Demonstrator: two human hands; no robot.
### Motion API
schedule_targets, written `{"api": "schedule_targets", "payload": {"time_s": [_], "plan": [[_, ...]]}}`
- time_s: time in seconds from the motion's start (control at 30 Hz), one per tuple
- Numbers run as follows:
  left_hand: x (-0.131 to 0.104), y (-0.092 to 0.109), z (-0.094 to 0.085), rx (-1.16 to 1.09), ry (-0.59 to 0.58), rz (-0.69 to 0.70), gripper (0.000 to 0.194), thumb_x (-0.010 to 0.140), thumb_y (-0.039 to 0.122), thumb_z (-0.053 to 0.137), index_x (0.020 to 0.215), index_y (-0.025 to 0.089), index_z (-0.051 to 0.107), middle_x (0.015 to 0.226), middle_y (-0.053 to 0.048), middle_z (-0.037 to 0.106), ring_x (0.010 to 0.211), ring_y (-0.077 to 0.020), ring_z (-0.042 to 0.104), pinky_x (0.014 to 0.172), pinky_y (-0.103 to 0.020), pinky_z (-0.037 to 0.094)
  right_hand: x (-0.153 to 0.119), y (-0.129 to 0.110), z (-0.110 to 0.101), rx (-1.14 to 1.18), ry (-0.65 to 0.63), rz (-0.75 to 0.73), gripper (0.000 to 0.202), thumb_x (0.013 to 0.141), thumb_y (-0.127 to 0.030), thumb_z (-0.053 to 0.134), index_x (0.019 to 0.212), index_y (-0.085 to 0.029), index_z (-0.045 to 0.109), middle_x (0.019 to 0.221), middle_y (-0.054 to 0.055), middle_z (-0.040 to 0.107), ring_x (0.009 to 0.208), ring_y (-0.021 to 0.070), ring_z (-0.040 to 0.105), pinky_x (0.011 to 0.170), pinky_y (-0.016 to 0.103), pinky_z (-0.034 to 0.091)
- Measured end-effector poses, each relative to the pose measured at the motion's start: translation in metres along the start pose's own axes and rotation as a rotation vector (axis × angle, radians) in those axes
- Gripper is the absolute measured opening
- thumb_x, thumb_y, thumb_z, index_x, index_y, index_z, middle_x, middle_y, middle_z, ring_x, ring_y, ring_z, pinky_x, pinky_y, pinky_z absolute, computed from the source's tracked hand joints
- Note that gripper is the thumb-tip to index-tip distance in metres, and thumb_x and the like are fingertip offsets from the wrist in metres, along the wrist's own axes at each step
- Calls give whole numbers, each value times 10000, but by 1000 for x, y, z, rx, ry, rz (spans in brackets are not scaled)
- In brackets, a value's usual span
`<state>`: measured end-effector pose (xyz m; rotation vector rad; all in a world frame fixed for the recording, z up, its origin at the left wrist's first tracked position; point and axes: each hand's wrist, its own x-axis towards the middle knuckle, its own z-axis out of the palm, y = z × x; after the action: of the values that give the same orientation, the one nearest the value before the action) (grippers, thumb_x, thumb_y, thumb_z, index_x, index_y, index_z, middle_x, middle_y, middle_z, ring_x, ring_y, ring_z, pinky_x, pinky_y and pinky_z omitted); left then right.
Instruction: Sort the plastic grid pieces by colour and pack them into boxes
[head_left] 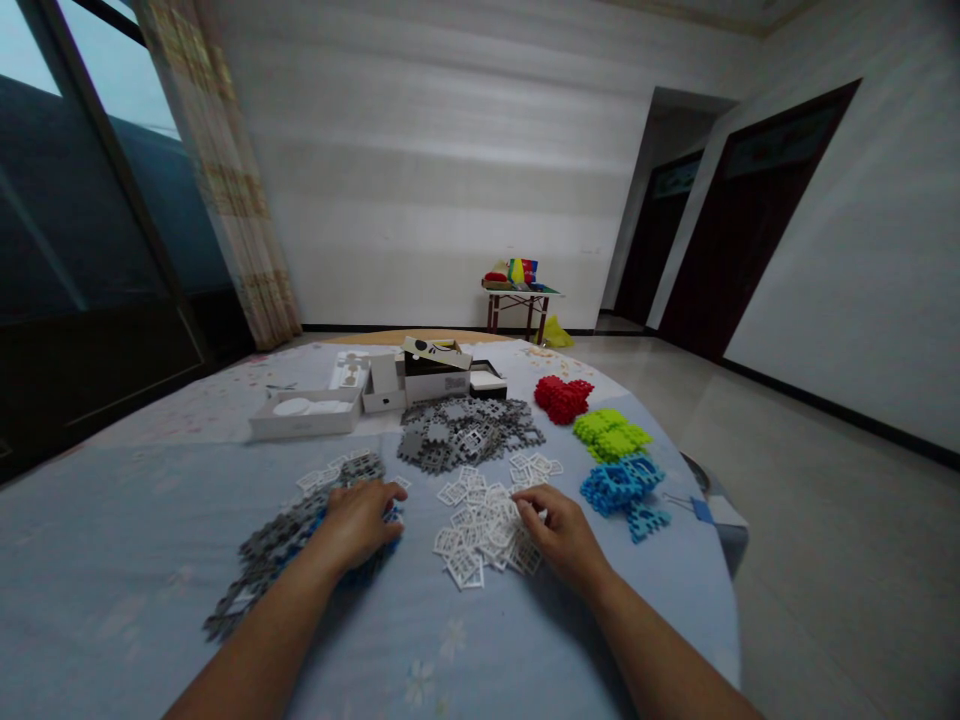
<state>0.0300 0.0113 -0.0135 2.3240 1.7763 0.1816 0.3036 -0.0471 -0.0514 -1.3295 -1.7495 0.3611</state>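
My left hand (360,515) lies over the near right end of a long joined piece of grey interlocking plastic blocks (281,535). Its fingers and thumb bend round blue blocks (391,516) at that end, partly covered by the hand. A loose heap of white square plastic frames (480,525) spreads over the cloth between my hands. At the heap's right edge is my right hand (559,525), thumb and forefinger pinched together on a white frame that is mostly hidden. Some white frames also lie along the far side of the grey piece.
Beyond the white heap is a pile of grey blocks (465,430). Red blocks (562,398), lime-green blocks (611,434) and light-blue blocks (622,487) line the right side. An open white box (306,424) and several smaller boxes (436,385) stand at the back of the cloth-covered table (135,520).
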Motion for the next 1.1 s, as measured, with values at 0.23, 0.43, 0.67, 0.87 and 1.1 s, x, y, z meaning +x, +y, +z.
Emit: {"api": "schedule_targets", "payload": {"time_s": [0.23, 0.43, 0.67, 0.87, 1.1], "plan": [[1, -15, -25, -443, 65, 18, 494, 654, 399, 555, 1092, 172, 590, 1026, -75, 628, 908, -216, 574, 815, -317, 427, 0, 1, -3, 27, 17, 12, 212, 829, -252, 469, 890, -186, 661, 876, 59, 657, 778, 157, 594, 682, 257, 452], [-3, -18, -43, -816, 137, -129, 543, 592, 486, 626, 1029, 164, 611, 904, -51, 659, 818, -196, 588, 733, -293, 450, 1, 4, -2, 43, 20, 21, 208, 829, -254, 473, 887, -188, 662, 866, 54, 655, 758, 152, 590, 652, 249, 447], [-6, 25, -25, -1043, -83, -6, 499, 692, 511, 568, 1077, 195, 599, 1066, -82, 637, 888, -191, 596, 741, -297, 464, 1, 7, -2, 56, 23, 34, 210, 823, -262, 475, 881, -189, 664, 872, 53, 659, 749, 152, 591, 642, 247, 446], [10, 13, -7, -663, 245, 19, 475, 708, 494, 527, 1034, 161, 618, 1067, -100, 651, 992, -237, 570, 895, -374, 412, 1, 6, -4, 59, 37, 34, 214, 831, -265, 469, 888, -188, 661, 877, 56, 658, 761, 155, 589, 649, 251, 448], [18, -9, 22, 54, 351, -46, 349, 782, 328, 443, 1051, 204, 628, 1120, -104, 636, 1117, -271, 503, 999, -490, 234, 2, 1, -5, 57, 14, 38, 219, 844, -282, 462, 879, -185, 655, 858, 54, 654, 757, 154, 589, 648, 251, 441]]}}
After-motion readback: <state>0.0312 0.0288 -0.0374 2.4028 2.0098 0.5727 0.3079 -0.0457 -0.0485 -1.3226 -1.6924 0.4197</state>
